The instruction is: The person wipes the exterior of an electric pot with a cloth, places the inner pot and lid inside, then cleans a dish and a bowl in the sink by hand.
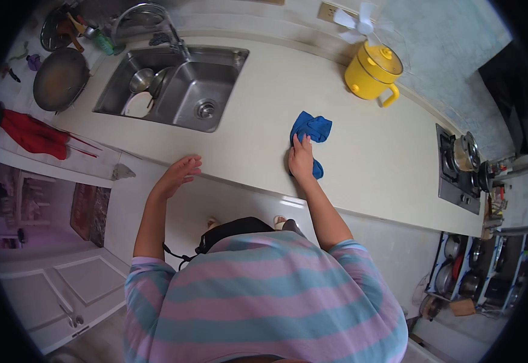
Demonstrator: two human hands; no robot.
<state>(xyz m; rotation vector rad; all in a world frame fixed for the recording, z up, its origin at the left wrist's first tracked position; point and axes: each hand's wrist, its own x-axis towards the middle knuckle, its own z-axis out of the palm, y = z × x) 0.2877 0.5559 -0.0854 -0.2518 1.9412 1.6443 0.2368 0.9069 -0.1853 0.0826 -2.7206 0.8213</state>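
My right hand (301,156) presses on a crumpled blue cloth (311,127) lying on the pale countertop (255,154). Part of the cloth shows beyond my fingertips and another part beside my wrist; the rest is hidden under the palm. Whether my fingers grip it or only lie flat on it is hard to tell. My left hand (183,171) is held by the counter's front edge, fingers slightly apart, with nothing in it. Beyond it is a double steel sink (200,97), with a metal bowl (142,80) and a white dish (138,105) in its left basin.
A yellow electric pot (372,72) stands at the back wall, below a small white fan (364,25). At the right end is a gas hob (456,170) with a pot (466,152) on it. A dark wok (60,80) and red cloth (35,134) are at the left.
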